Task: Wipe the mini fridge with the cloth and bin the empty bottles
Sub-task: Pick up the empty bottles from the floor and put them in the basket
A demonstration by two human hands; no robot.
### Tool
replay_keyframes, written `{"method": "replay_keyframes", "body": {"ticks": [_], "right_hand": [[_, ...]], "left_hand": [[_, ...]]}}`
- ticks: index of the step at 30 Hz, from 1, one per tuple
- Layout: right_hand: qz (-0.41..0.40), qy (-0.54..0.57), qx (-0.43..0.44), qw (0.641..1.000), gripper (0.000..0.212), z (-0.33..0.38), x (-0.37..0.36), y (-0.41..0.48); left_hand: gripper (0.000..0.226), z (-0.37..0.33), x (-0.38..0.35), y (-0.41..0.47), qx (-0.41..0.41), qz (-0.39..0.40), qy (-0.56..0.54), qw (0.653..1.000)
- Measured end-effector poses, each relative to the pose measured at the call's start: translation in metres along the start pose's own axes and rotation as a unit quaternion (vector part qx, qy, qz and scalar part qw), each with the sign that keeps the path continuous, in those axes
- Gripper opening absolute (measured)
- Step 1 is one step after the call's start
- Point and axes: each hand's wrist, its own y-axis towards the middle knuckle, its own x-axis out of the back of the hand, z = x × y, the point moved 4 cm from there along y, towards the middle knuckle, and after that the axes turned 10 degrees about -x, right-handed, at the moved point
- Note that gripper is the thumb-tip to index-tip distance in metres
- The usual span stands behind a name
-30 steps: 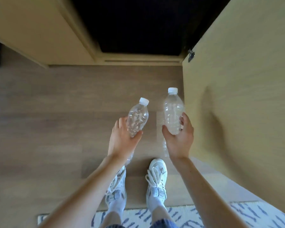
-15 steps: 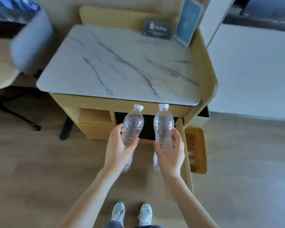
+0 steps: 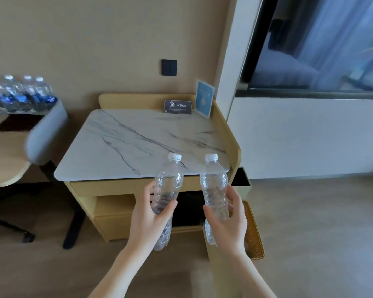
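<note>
My left hand (image 3: 148,220) grips a clear empty bottle (image 3: 168,183) with a white cap, and a second clear bottle shows below the same hand. My right hand (image 3: 230,222) grips another clear empty bottle (image 3: 214,186), with a further bottle end visible under it. Both hands are raised in front of a wooden cabinet with a marble top (image 3: 138,143). The dark opening (image 3: 187,209) under the top lies behind the bottles; the mini fridge itself cannot be made out in it. No cloth is in view.
The cabinet's open door (image 3: 222,261) stands just right of my right arm, with a woven basket (image 3: 253,233) beyond it. A grey chair (image 3: 46,134) and desk with several full bottles (image 3: 19,95) are at left. Two small signs (image 3: 177,106) stand at the back of the marble top.
The view has risen from the floor and my feet up to the cabinet top and the wall. Both hands have kept hold of the bottles and lifted with the view.
</note>
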Motion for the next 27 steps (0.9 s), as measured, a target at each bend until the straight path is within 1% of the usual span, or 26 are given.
{"method": "replay_keyframes", "body": {"ticks": [6,11,13,20,23,27], "right_hand": [[-0.076,-0.005,-0.069,0.995,0.078,-0.032,0.028,-0.026],[-0.168,-0.033,-0.073,0.983,0.078,-0.043,0.073,-0.038],[-0.2,-0.027,-0.081,0.976,0.078,-0.049,0.094,-0.039],[-0.275,-0.013,-0.109,0.955,0.077,-0.08,0.183,-0.045],[-0.291,-0.008,-0.122,0.949,0.077,-0.104,0.232,-0.042],[-0.297,-0.004,-0.135,0.945,0.077,-0.142,0.31,-0.032]], "left_hand": [[0.061,0.017,-0.028,-0.018,0.006,0.095,-0.025,0.995],[0.062,-0.002,-0.069,-0.011,-0.015,0.164,-0.055,0.985],[0.06,-0.014,-0.091,-0.012,-0.025,0.19,-0.07,0.979],[0.059,-0.054,-0.18,-0.041,-0.036,0.269,-0.107,0.956],[0.06,-0.075,-0.229,-0.061,-0.04,0.298,-0.107,0.948],[0.062,-0.109,-0.305,-0.095,-0.013,0.313,-0.109,0.943]]}}
